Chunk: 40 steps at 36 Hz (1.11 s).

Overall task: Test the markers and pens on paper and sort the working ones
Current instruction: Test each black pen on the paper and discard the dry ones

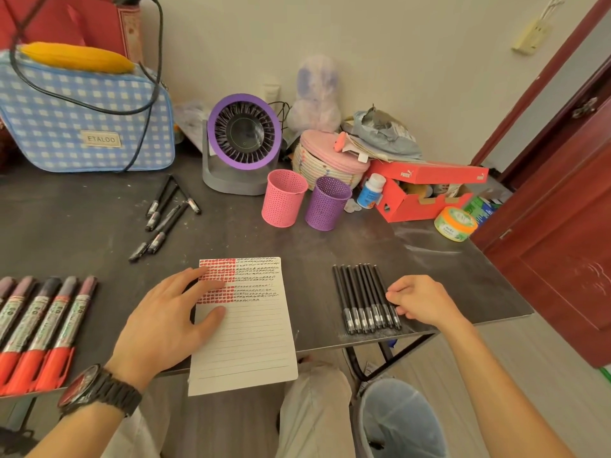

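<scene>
A lined sheet of paper [251, 338] lies at the table's front edge, its top filled with red and black test marks. My left hand [165, 322] presses flat on the paper's left side, fingers spread. Right of the paper, several black pens [363, 297] lie in a neat row. My right hand [420, 300] rests beside them with curled fingertips touching the rightmost pen. Several red-capped markers [39, 328] lie in a row at the far left. A loose pile of black pens [165, 214] lies further back.
An empty pink cup [283, 198] and purple cup [327, 203] stand behind the paper. Behind them are a purple fan [243, 140], a checked bag [82, 110], a woven basket [325, 160] and a red shoebox [420, 193]. A bin [400, 421] stands under the table's right front edge.
</scene>
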Each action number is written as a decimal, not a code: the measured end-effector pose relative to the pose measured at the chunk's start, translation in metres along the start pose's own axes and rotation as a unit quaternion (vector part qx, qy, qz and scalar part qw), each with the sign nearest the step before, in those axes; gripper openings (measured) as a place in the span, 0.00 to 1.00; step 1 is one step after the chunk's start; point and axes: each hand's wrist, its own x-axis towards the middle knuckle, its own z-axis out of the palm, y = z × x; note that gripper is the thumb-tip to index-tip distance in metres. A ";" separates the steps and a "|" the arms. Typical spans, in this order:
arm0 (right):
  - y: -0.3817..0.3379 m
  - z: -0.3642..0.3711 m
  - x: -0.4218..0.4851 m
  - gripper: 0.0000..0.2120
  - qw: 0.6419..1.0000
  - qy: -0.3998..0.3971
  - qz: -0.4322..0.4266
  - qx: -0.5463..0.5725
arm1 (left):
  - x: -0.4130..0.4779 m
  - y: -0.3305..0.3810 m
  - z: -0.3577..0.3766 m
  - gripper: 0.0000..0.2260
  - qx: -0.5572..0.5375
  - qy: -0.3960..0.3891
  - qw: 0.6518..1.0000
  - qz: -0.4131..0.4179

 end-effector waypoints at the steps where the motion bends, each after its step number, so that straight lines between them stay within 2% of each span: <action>1: 0.000 0.000 0.000 0.01 1.000 0.001 -0.002 -0.002 | 0.000 0.000 0.000 0.24 0.001 -0.001 1.000 0.000; 6: 0.000 0.002 0.001 0.01 1.000 0.004 -0.009 -0.007 | 0.000 0.000 0.000 0.24 0.002 0.000 1.000 0.001; 11: -0.003 0.003 -0.001 0.02 1.000 0.007 -0.007 -0.007 | -0.002 0.002 -0.002 0.31 0.002 0.015 1.000 0.005; 16: -0.016 0.003 -0.010 0.05 0.997 0.054 -0.021 -0.043 | -0.001 -0.001 0.000 0.27 0.016 0.011 1.000 0.003; 19: -0.031 0.012 -0.022 0.05 0.993 0.094 -0.063 -0.028 | -0.002 -0.003 0.000 0.25 0.011 0.011 1.000 0.002; 22: -0.052 0.031 -0.038 0.04 0.986 0.115 -0.113 0.047 | -0.004 -0.004 0.000 0.24 0.009 0.016 1.000 0.001; 27: -0.087 0.078 -0.060 0.09 0.966 0.082 -0.210 0.126 | -0.004 -0.002 0.000 0.25 0.001 0.022 1.000 -0.001; 33: -0.117 0.133 -0.063 0.11 0.954 0.037 -0.286 0.085 | -0.004 0.001 0.001 0.24 0.000 0.032 0.999 0.006; 37: -0.124 0.156 -0.059 0.14 0.953 0.041 -0.291 0.073 | -0.003 0.002 0.003 0.23 0.001 0.037 0.999 0.013; 40: -0.122 0.167 -0.058 0.15 0.950 0.072 -0.303 0.036 | -0.003 0.003 0.004 0.22 -0.004 0.051 0.999 0.015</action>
